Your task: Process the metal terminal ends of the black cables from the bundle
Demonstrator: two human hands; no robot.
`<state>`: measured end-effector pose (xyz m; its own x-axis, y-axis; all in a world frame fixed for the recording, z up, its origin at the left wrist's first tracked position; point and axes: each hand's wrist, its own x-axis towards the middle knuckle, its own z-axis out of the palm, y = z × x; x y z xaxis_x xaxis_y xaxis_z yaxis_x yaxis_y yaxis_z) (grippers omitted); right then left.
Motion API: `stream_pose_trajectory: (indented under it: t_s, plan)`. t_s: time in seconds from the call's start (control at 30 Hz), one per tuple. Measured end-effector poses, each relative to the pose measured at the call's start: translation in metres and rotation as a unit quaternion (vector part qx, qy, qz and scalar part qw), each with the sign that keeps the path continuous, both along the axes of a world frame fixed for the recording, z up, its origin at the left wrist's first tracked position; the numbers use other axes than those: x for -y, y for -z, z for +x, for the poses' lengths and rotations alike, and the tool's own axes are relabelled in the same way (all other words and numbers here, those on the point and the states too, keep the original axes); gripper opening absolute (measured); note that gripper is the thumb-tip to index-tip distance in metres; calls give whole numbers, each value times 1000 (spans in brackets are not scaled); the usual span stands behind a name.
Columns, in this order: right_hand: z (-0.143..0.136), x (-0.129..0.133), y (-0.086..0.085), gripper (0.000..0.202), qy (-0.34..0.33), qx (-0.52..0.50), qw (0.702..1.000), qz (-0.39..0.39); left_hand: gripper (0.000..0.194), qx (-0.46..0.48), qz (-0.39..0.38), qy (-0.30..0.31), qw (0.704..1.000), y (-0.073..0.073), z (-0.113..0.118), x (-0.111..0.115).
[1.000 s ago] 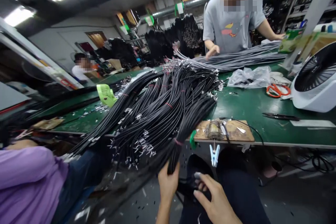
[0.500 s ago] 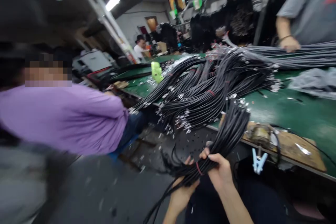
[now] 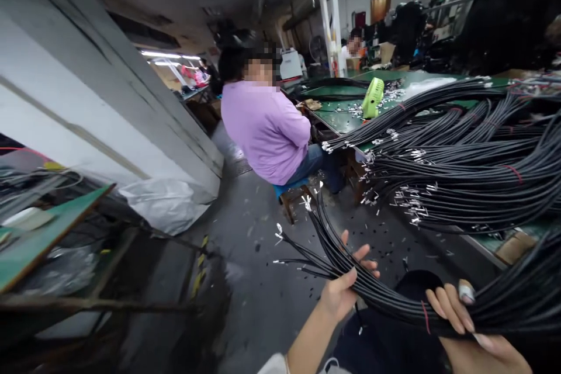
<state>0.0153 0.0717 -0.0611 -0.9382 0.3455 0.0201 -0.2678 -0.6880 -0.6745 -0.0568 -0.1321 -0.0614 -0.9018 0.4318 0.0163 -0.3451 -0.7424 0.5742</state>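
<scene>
A bundle of black cables [image 3: 385, 298] crosses in front of me, bound by a thin red tie [image 3: 426, 317]. My left hand [image 3: 344, 289] cradles it near the fanned-out ends, thumb on the near side and fingertips showing beyond. Stripped, pale tips [image 3: 279, 232] stick out past that hand to the upper left. My right hand [image 3: 467, 318] wraps around the bundle just right of the tie; one finger has a white covering. The cables' other end runs out of view at the right.
More tied cable bundles [image 3: 473, 169] lie on the green table [image 3: 346, 120], some ends overhanging its edge. A green fan-like object [image 3: 373, 98] stands behind them. A person in a purple shirt [image 3: 267, 128] sits on a stool ahead. At left are a pillar [image 3: 144, 111] and a white bag [image 3: 166, 204].
My view has swung left, so the pillar and left-hand table now show. My hands have moved farther apart along the bundle, the left one closer to the fanned ends.
</scene>
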Motion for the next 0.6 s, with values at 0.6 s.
stream_pose_trajectory:
  t_s: [0.6]
  plan:
    - [-7,21,-35,22,110,3,994,-16,49,46,-84,23,995,4,9,14]
